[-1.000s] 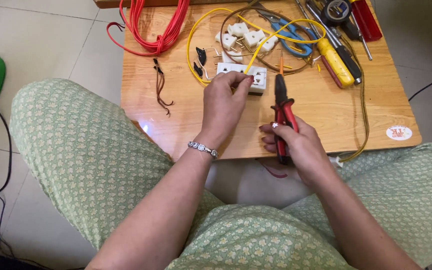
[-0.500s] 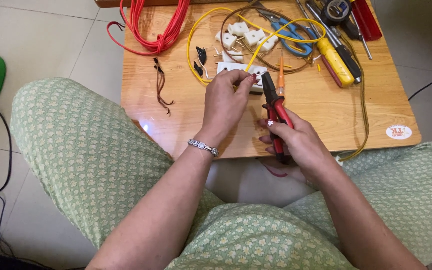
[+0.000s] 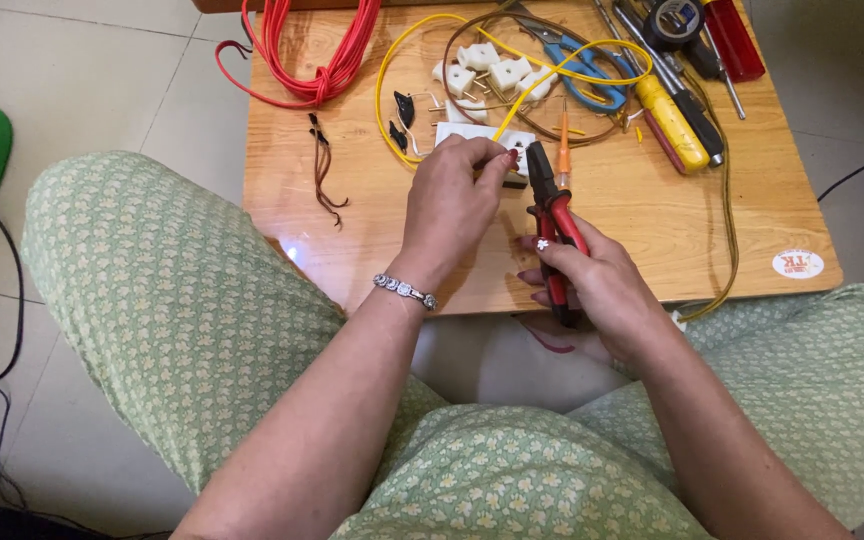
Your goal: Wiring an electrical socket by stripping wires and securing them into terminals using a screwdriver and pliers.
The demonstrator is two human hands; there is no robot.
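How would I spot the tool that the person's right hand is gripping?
Start at the small wooden table before the person's knees. At its near edge the right hand grips red-handled pliers, dark nose pointing at the white socket. The blue pliers and yellow screwdriver lie unheld farther back.

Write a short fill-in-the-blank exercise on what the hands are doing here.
1. The right hand grips pliers with ____ handles.
2. The left hand pinches a ____ wire at the white socket.
3. The left wrist wears a silver ____.
4. The coiled cable at the table's far edge is ____.

Missing words: red; yellow; bracelet; red
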